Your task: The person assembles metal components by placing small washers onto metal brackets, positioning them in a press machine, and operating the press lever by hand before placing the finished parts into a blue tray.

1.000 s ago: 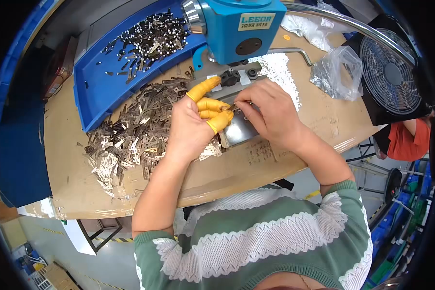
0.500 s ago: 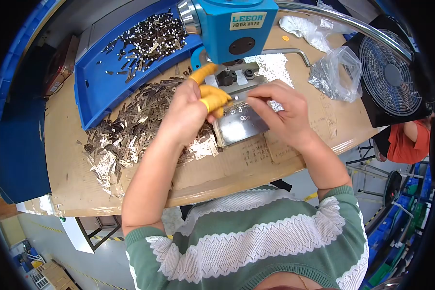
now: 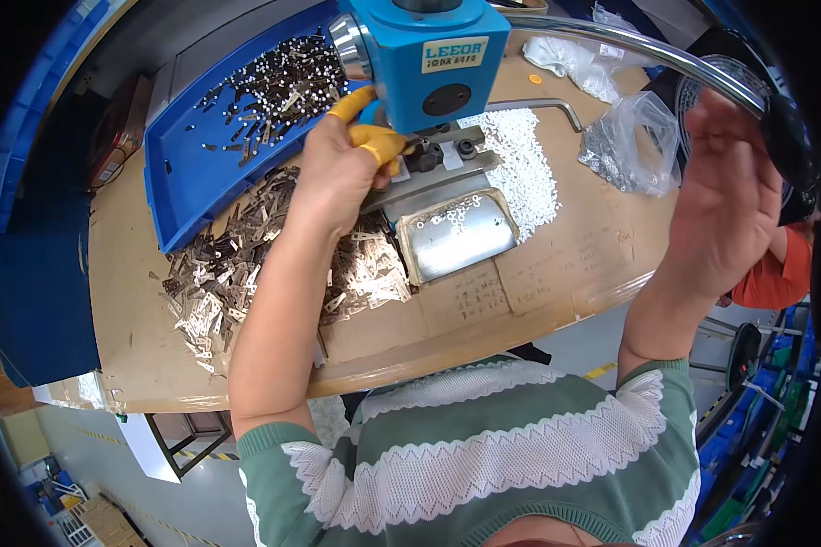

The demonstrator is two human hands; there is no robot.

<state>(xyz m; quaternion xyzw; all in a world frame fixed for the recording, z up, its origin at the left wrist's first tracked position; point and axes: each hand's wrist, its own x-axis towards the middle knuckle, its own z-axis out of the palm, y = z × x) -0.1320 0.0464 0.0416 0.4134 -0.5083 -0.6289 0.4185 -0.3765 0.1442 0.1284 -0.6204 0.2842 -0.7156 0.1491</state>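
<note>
My left hand (image 3: 351, 150), with yellow covers on some fingers, is closed in a pinch at the left side of the metal jig (image 3: 456, 180) under the blue press (image 3: 442, 77). A thin dark end shows at its fingertips and looks like a small metal strip (image 3: 411, 146); the rest is hidden by the fingers. My right hand (image 3: 725, 187) is raised at the far right, palm showing and fingers stretched out, beside the black knob (image 3: 787, 141) of the press's chrome lever (image 3: 648, 47). It holds nothing that I can see.
Loose metal strips (image 3: 246, 264) lie in a heap left of the jig. A blue tray (image 3: 178, 178) holds strips with white tips. White rings (image 3: 524, 173) are piled behind a metal plate (image 3: 456, 246). A plastic bag (image 3: 634, 137), hex key (image 3: 556, 105) and fan (image 3: 702, 91) are rightward.
My right hand has left the left fingertips and swung right and up to the lever knob, opening. My left hand has moved left and up to the jig, still pinching.
</note>
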